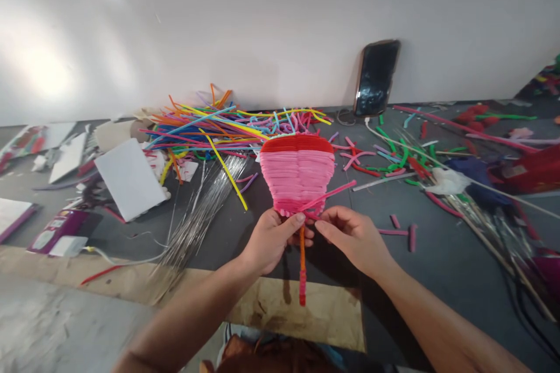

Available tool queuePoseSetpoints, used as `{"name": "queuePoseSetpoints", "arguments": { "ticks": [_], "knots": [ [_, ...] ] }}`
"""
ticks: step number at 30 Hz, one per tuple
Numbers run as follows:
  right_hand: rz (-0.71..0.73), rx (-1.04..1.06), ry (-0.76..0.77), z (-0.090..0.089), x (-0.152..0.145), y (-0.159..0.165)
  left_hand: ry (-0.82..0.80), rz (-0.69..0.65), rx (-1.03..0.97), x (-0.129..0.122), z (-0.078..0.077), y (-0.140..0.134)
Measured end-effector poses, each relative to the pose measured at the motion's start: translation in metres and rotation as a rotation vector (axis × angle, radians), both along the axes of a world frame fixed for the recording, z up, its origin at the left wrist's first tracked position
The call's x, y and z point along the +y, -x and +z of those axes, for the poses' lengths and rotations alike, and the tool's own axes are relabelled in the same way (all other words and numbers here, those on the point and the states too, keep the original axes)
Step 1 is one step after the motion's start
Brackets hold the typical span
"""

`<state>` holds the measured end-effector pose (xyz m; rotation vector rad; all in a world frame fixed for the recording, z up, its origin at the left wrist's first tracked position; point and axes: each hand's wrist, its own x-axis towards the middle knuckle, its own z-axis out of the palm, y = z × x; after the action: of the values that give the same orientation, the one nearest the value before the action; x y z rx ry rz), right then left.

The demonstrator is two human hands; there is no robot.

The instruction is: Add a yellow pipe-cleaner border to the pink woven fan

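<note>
A fan-shaped pipe-cleaner piece [298, 172], pink with a red band along its top, is held up in front of me. From its narrow lower end hangs an orange and pink stem [302, 262]. My left hand [275, 233] is closed on that lower end, thumb in front. At the same spot, my right hand [350, 236] pinches the end of a dark pink pipe cleaner [336, 189], which crosses the base of the piece and sticks out up to the right. The fingers behind the piece are partly hidden.
Behind the piece lies a heap of coloured pipe cleaners [210, 122]. Thin metal wires [205, 210] lie to the left, near a white box [130, 179]. A phone [377, 77] leans on the wall. Cut pieces [396, 232] and a white cable [464, 172] are at right.
</note>
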<state>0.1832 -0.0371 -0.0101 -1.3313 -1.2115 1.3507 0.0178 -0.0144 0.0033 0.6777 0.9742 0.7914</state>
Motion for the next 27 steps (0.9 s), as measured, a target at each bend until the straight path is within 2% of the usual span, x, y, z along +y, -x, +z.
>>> {"name": "queuePoseSetpoints", "arguments": {
  "ticks": [6,10,13,16,18,20,23,27],
  "knots": [
    [-0.086,-0.290,-0.210,-0.001,-0.005,0.000,-0.023,-0.034,0.032,-0.003,-0.005,0.000],
    [-0.155,-0.328,-0.242,0.000,-0.006,0.001,0.000,-0.053,0.037,-0.006,-0.003,-0.001],
    [-0.181,-0.243,-0.193,0.001,-0.004,0.002,0.012,-0.031,0.040,-0.005,0.000,-0.002],
    [-0.244,0.020,-0.051,-0.001,0.000,0.003,0.028,0.027,0.042,-0.003,0.003,-0.003],
    [-0.207,0.222,0.059,-0.003,0.002,0.004,0.035,0.054,0.037,-0.002,0.003,-0.003],
    [-0.103,0.334,0.133,-0.003,0.002,0.006,0.027,0.051,0.029,-0.003,0.000,-0.003],
    [-0.012,0.334,0.158,-0.002,0.001,0.010,-0.001,0.002,0.039,-0.004,-0.005,-0.003],
    [-0.038,0.288,0.131,-0.002,0.000,0.013,-0.004,-0.023,0.069,-0.007,-0.007,-0.005]
  ]
}}
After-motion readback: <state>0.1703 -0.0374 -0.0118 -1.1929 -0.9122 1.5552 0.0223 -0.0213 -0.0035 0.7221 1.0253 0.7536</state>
